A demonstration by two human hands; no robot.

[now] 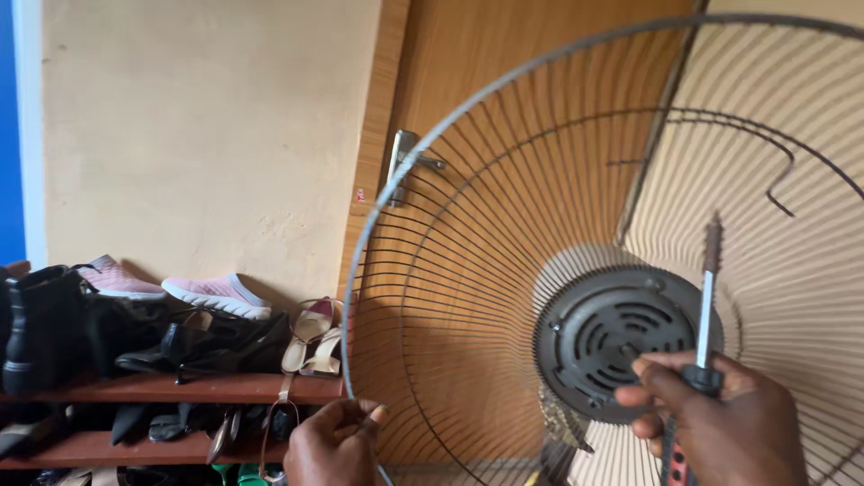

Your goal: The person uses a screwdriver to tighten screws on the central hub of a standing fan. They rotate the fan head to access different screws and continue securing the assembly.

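Fan guard (504, 234) stands before the wooden door (504, 63), our left hand (335, 441) gripping its rim to steady it while our right hand (720, 423) clenches a screwdriver (705, 315) at the hub (621, 337).

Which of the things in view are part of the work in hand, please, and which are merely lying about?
In hand:
left hand on fan guard rim
right hand holding screwdriver
fan motor housing

Lying about:
shoe rack
pink sneakers
black boot
door handle

1 head camera looks level, close on the fan guard (576, 225), toward the door (504, 81).
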